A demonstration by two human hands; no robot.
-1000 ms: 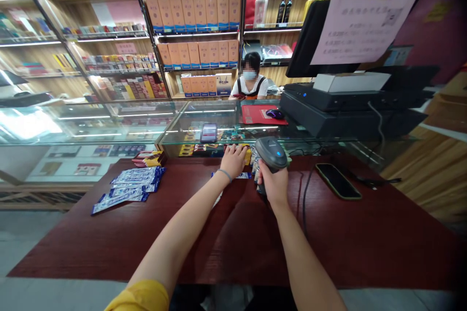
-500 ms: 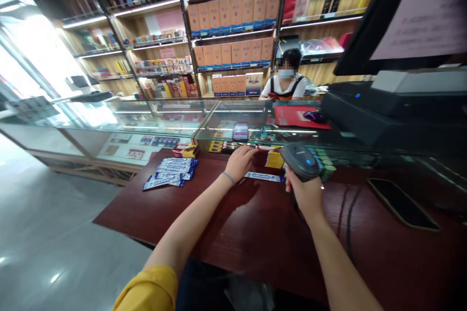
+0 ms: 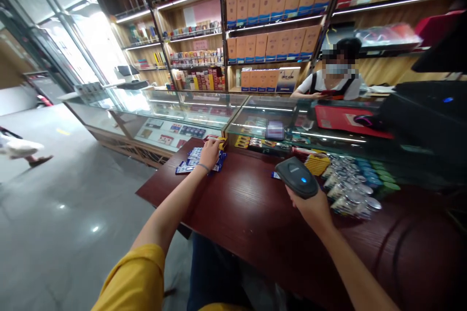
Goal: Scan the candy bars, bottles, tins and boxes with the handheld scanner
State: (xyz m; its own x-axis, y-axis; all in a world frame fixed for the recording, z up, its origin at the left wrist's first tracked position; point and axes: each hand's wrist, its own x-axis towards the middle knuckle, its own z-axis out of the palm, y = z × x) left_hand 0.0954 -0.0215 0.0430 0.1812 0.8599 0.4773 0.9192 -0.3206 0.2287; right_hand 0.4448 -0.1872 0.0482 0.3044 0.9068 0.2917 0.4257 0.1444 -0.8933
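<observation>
My right hand (image 3: 312,204) is wrapped round a dark barcode scanner (image 3: 297,177) with a lit blue spot, held above the brown counter. The end of a blue-and-white packet (image 3: 274,175) pokes out beside the scanner; the rest is hidden behind it. Out at the counter's far left, my left hand (image 3: 209,154) has its fingers closed on a yellow-and-red packet (image 3: 221,143) at the small stack there. Just below that hand lies a pile of blue-and-white packets (image 3: 192,161), partly covered by it.
Yellow packs (image 3: 316,163) and silver-lidded containers (image 3: 350,192) stand right of the scanner. A glass display case (image 3: 262,107) runs along the back, with a red mat (image 3: 335,119) on it. Behind it a masked person (image 3: 335,77) looks down. A dark machine (image 3: 423,112) is at right.
My left hand has moved left from the counter's middle to the yellow-and-red stack. The view has swung left, and the scanner stays in my right hand.
</observation>
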